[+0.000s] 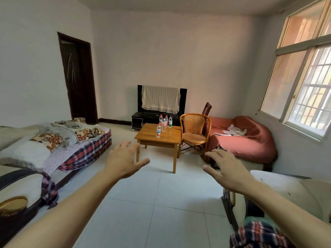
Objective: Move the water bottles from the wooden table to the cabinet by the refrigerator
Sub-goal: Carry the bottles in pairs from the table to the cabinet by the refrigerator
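Several clear water bottles stand on the wooden table [148,136] across the room. The nearest bottle [158,130] has a red cap and label; behind it stand others, one with a green label [170,121]. My left hand [123,162] is stretched forward, palm down and fingers apart, in front of the table's near left leg. My right hand [226,170] reaches forward the same way, empty with fingers spread. Both hands are well short of the bottles. No cabinet or refrigerator is in view.
A sofa [59,147] draped in plaid cloth and cushions lines the left. A wicker chair [194,130] stands right of the table, beside a red-covered couch [250,138]. A television [162,100] with lace cloth sits at the far wall. White tile floor [161,194] lies ahead.
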`<move>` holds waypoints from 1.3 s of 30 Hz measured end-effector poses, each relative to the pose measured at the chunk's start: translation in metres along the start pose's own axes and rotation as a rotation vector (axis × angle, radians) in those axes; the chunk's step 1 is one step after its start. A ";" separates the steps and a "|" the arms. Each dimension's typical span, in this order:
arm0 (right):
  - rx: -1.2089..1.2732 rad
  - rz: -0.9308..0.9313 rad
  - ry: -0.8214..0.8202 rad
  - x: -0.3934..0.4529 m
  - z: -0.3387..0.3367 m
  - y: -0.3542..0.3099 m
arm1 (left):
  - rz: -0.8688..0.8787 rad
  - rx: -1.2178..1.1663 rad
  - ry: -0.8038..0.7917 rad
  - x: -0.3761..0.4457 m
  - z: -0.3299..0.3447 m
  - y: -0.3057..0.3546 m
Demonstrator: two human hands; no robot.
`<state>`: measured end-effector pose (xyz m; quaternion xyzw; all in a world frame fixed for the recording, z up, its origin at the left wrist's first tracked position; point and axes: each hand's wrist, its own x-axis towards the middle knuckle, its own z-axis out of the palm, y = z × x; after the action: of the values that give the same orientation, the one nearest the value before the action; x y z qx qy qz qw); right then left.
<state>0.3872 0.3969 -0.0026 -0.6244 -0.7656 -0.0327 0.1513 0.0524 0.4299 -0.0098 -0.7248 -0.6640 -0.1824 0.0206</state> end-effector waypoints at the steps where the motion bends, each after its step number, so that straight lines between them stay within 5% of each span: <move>1: -0.006 -0.001 -0.001 0.016 0.004 -0.001 | 0.003 -0.005 0.014 0.017 0.001 -0.006; 12: 0.083 0.026 -0.033 0.174 0.071 0.016 | 0.026 0.012 -0.040 0.155 0.070 -0.050; 30: 0.180 0.007 -0.002 0.461 0.136 0.154 | 0.018 0.110 -0.047 0.462 0.157 -0.003; 39: 0.136 0.022 -0.063 0.591 0.193 0.181 | 0.000 0.103 -0.099 0.594 0.227 -0.038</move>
<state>0.4222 1.0420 -0.0502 -0.6219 -0.7635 0.0408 0.1696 0.1002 1.0632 -0.0560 -0.7309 -0.6728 -0.1119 0.0252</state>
